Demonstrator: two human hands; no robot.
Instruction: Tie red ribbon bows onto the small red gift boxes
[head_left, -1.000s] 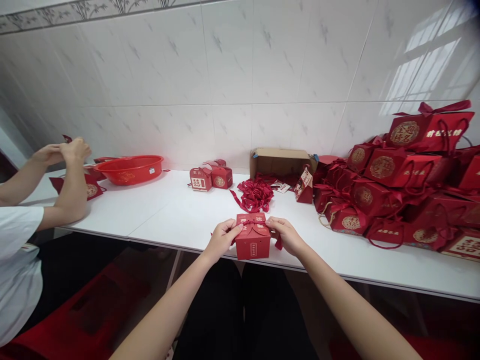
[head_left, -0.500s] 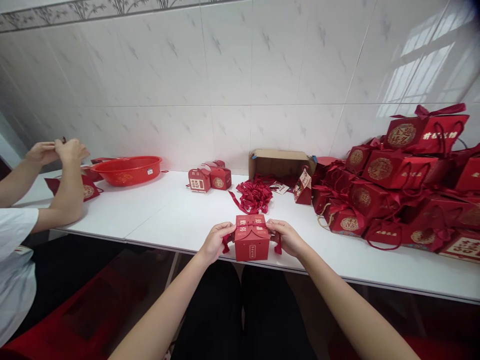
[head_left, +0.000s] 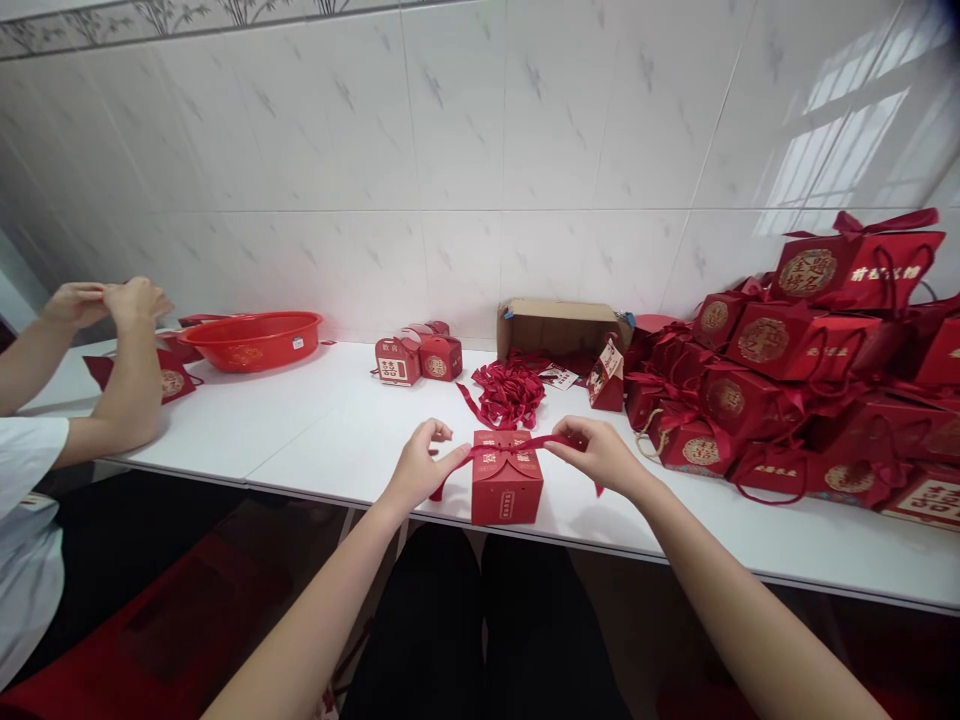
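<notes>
A small red box (head_left: pixel 507 490) with gold lettering stands at the table's front edge, in the middle of the view. Across its top runs a dark red ribbon (head_left: pixel 516 444), its ends reaching out to both sides. My right hand (head_left: pixel 596 455) pinches the ribbon to the right of the box. On the other side, my left hand (head_left: pixel 426 462) is beside the box with its thumb and fingers apart, the thumb next to the ribbon's left end. Behind the box lies a heap of red ribbons (head_left: pixel 510 395).
Many red boxes (head_left: pixel 765 335) are piled at the right. An open cardboard box (head_left: pixel 562 312), a small red tag box (head_left: pixel 606 378) and two red boxes (head_left: pixel 397 362) stand further back. At the left are a red basin (head_left: pixel 255 342) and another person's hands (head_left: pixel 112 298).
My hands have moved off the box's sides and upward, my right hand also outward, drawing the ribbon out to the right. The fingers of my left hand have parted.
</notes>
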